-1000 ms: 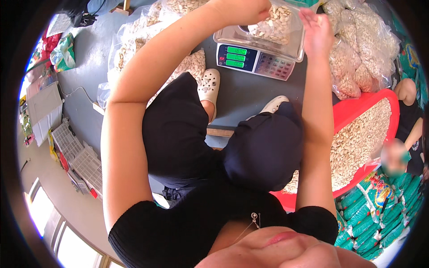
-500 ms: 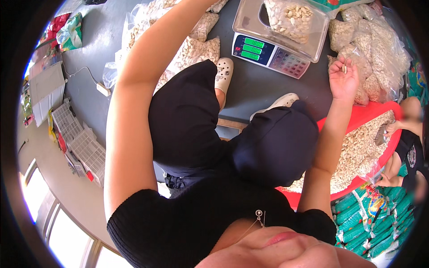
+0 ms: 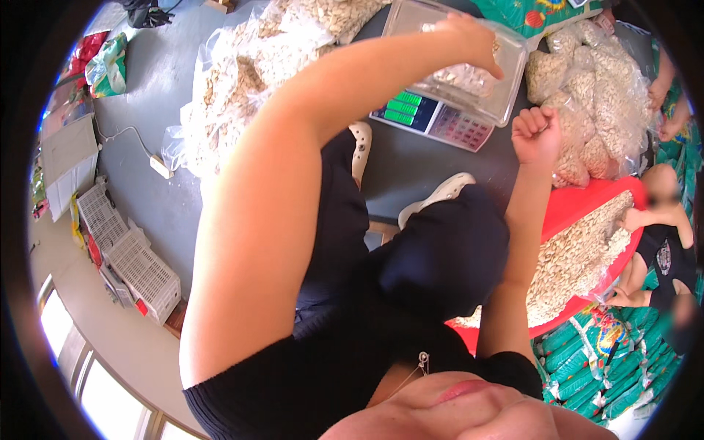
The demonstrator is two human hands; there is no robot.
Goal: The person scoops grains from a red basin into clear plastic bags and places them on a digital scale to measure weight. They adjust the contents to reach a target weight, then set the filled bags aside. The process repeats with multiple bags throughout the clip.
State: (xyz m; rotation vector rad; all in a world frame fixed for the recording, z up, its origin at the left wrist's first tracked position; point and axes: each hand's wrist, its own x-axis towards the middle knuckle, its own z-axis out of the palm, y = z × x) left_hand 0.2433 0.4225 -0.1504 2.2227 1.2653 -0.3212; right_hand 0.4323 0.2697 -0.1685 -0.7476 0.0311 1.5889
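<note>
My left hand reaches across to a clear bag of pale seeds on the steel pan of a digital scale; its bent fingers are on the bag, partly hiding it. Just right of the scale, my right hand is closed, palm up, with whatever it holds hidden. Beside it lie bulging bags of seeds, above a red tub full of loose pale seeds.
More seed bags lie left of the scale. Grey plastic crates, a power strip and a cord sit on the left. Another person works at the tub's right side. Green packed sacks are stacked at lower right.
My left arm has swung rightward over the scale onto the bag. My right hand dropped from the pan's side, first opened with a seed showing, and has now curled shut.
</note>
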